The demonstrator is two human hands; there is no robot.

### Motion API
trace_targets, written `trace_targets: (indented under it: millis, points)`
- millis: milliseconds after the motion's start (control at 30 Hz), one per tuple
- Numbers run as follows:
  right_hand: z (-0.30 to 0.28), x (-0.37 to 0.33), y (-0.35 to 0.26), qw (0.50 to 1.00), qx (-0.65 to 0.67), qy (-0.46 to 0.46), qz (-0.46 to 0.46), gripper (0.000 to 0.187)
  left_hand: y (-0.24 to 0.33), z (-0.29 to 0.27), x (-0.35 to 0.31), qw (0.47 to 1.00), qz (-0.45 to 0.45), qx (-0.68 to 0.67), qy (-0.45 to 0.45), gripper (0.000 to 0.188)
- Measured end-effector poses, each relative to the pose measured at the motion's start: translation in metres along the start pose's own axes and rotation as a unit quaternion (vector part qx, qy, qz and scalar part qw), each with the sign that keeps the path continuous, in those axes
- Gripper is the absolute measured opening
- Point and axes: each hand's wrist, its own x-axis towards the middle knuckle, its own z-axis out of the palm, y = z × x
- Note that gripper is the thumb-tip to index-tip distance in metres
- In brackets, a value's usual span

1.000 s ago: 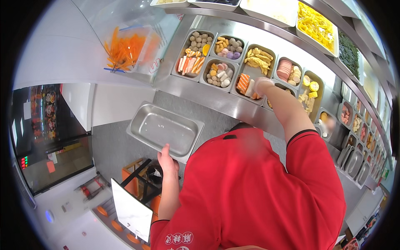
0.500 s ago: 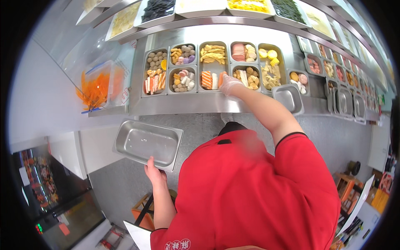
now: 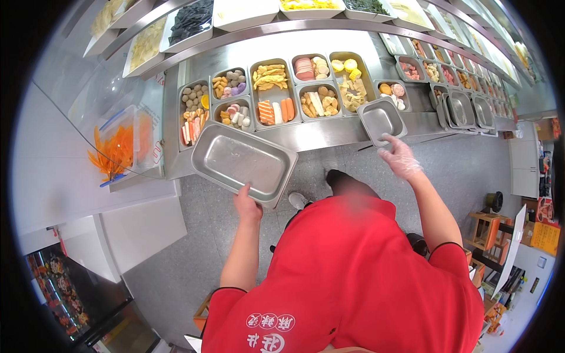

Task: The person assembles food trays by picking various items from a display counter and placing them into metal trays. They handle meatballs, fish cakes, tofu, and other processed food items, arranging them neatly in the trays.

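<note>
My bare left hand grips the near long side of a large rectangular metal pan, thumb over the rim. Nothing lies in this pan, which hangs tilted in front of the counter's left part. My right hand, in a clear plastic glove, is at the near rim of a small metal pan with nothing in it. Its index finger reaches inside the rim and the thumb stays outside. Beyond my hands, a metal pan of orange and white sticks with yellow folded pieces is set in the counter.
Metal pans of balls, sliced pink sausage and corn pieces line the counter. Stacked metal pans stand farther right. A shelf of white trays runs behind. At left is a clear bin of orange strips.
My right hand has left the orange and white sticks and come back right to the small pan's rim. My left hand has brought the large pan right, closer to the counter.
</note>
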Motion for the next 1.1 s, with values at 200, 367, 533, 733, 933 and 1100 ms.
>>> trace_targets:
  millis: [200,367,533,733,933,1100]
  points:
    - [-0.020,0.035,0.073,0.978,0.180,0.105,0.015,0.050,-0.045,0.016,0.043,0.993,-0.031,-0.036,0.112,0.031]
    - [-0.073,0.103,0.124,0.951,0.265,0.159,0.024,0.045,-0.071,0.034,0.071,0.985,-0.015,-0.046,0.166,0.036]
    - [-0.141,0.221,0.156,0.898,0.397,0.134,0.135,0.030,-0.080,0.069,0.085,0.975,-0.023,-0.034,0.217,0.043]
    - [-0.186,0.424,0.190,0.862,0.493,0.062,0.103,0.020,-0.063,0.128,0.068,0.951,-0.021,-0.014,0.310,0.057]
    - [-0.166,0.596,0.155,0.588,0.765,-0.032,0.262,0.026,-0.084,0.138,0.003,0.930,-0.044,-0.028,0.365,0.106]
    - [-0.141,0.656,0.129,0.453,0.871,0.096,0.165,0.048,-0.127,0.118,-0.088,0.910,-0.098,0.003,0.403,0.108]
